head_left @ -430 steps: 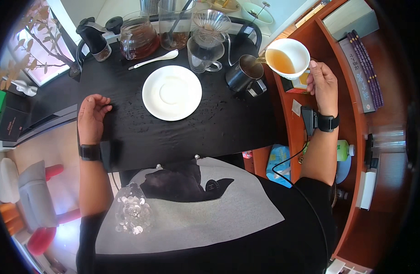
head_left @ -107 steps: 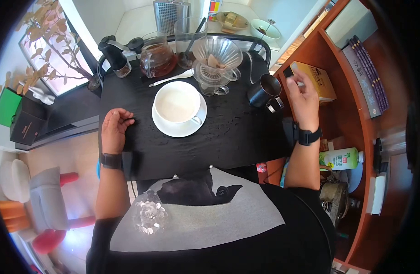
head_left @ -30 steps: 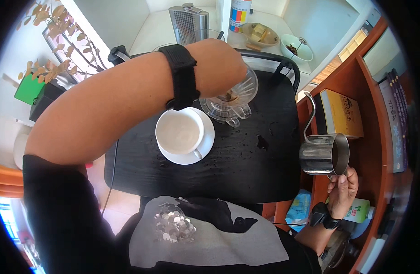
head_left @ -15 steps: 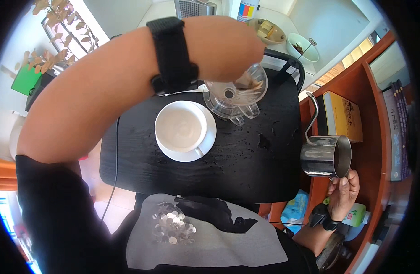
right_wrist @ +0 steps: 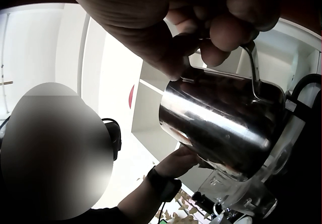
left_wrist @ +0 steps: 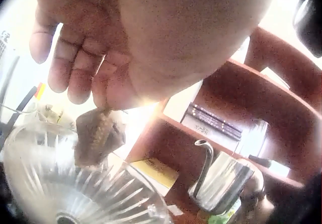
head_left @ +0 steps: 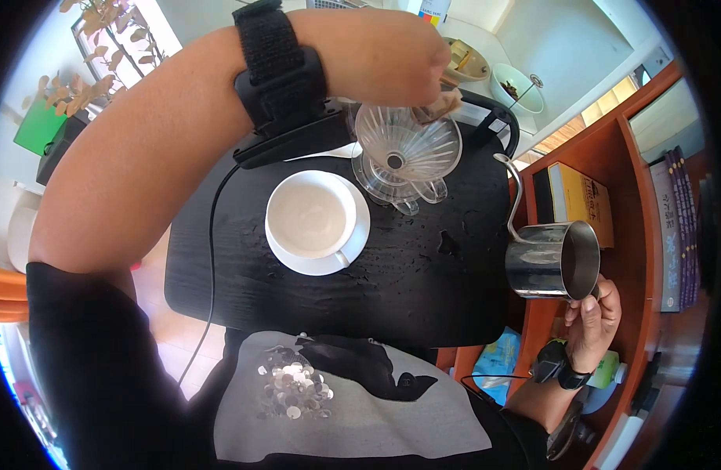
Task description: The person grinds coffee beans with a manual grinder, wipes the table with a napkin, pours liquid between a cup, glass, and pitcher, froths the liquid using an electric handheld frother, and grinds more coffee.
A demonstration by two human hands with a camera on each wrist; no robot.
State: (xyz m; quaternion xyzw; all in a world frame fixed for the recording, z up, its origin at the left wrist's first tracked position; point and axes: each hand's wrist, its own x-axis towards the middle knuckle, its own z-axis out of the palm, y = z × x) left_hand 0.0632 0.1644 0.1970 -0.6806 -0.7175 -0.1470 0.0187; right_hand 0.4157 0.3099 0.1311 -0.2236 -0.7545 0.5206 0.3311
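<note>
In the left wrist view, my left hand (left_wrist: 95,48) pinches a small, brown, damp-looking tea bag (left_wrist: 98,138) between thumb and finger. The tea bag hangs at the rim of a clear ribbed dripper (head_left: 411,145), which sits on a glass cup with a handle. From above, the back of the hand hides part of the dripper's far side. My right hand (head_left: 594,325) grips the handle of a steel gooseneck pitcher (head_left: 537,262), held off the table's right side with its spout toward the back. A white cup (head_left: 309,215) stands on a saucer (head_left: 360,235) left of the dripper.
The black table (head_left: 392,305) carries wet spots. Behind it, a shelf holds a bowl with yellow pieces (head_left: 466,63) and a pale green bowl (head_left: 517,86). A wooden bookcase (head_left: 552,321) with a yellow book (head_left: 584,200) borders the right side.
The tea bag has come up out of the dripper to its rim in my left hand. Earlier, the pitcher stood on the table; my right hand now holds it. The cup went from right hand to saucer.
</note>
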